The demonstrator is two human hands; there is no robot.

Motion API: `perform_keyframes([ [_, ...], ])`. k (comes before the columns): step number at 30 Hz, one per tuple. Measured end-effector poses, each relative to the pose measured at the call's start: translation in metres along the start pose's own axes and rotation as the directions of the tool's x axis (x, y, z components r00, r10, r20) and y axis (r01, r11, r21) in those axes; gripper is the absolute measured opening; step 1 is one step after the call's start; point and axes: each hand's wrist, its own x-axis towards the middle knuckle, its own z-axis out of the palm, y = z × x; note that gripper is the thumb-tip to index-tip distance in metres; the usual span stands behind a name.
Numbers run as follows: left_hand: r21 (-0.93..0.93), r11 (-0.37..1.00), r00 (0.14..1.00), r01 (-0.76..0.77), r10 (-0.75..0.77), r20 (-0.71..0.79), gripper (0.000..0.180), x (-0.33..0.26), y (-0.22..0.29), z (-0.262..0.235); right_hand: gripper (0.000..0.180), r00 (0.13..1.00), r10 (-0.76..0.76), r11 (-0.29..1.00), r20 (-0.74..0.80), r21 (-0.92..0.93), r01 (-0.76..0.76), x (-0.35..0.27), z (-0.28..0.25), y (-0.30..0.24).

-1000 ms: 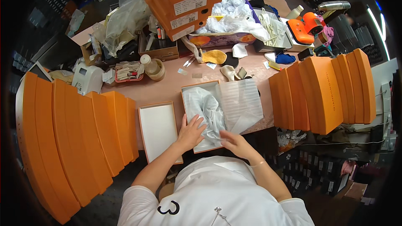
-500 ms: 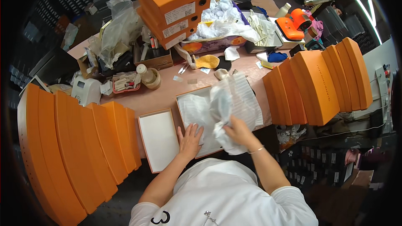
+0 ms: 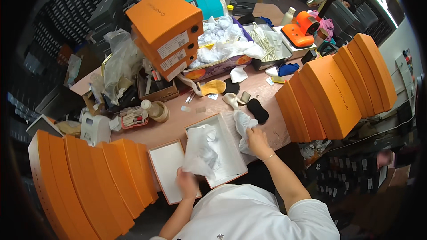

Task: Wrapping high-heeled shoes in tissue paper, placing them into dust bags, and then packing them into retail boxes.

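Observation:
My right hand (image 3: 258, 143) grips a narrow bundle in white wrapping (image 3: 243, 126), its contents hidden. It is held over the table, right of an open shoebox (image 3: 230, 151) with a white inside. A crumpled sheet of white tissue paper (image 3: 199, 151) lies in the box's left part and hangs over its near left edge. My left hand (image 3: 187, 184) is at the tissue's lower edge, above the box lid; motion smears its fingers. That lid (image 3: 167, 162) lies white side up, left of the box. Beyond my right hand is a black oval object (image 3: 258, 111).
Stacked orange shoeboxes stand at left (image 3: 93, 173) and right (image 3: 329, 98); more orange boxes (image 3: 164, 18) rise at the back. Behind the work area are a bin of crumpled paper (image 3: 222, 64), a jar (image 3: 159, 112), a yellow cloth (image 3: 212, 87) and an orange device (image 3: 298, 35).
My right hand has lowered the white bundle to the right of the box. My left hand has shifted toward me and left with the tissue edge. The black oval object has come into sight.

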Motion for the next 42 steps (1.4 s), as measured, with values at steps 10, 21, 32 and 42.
perform_keyframes([
  [10, -0.050, 0.970, 0.834, -0.236, 0.229, 0.502, 0.037, -0.049, 0.067, -0.025, 0.067, 0.855, -0.410, 0.769, 0.318, 0.625, 0.137, -0.034, -0.028, -0.139],
  [21, 0.291, 0.923, 0.908, -0.252, 0.121, 0.401, 0.057, 0.039, 0.016, 0.035, 0.026, 0.813, -0.503, 0.406, 0.292, 0.911, -0.076, -0.064, -0.023, -0.154],
  [32, 0.118, 0.985, 0.889, 0.126, -0.165, 0.427, 0.061, 0.078, -0.035, 0.042, 0.032, 0.891, 0.153, 0.183, 0.427, 0.874, -0.450, -0.146, -0.038, -0.011],
  [42, 0.409, 0.908, 0.949, -0.093, -0.044, 0.313, 0.059, 0.071, 0.002, 0.021, 0.023, 0.250, 0.817, 0.569, -0.519, 0.797, -0.204, -0.179, -0.248, 0.073],
])
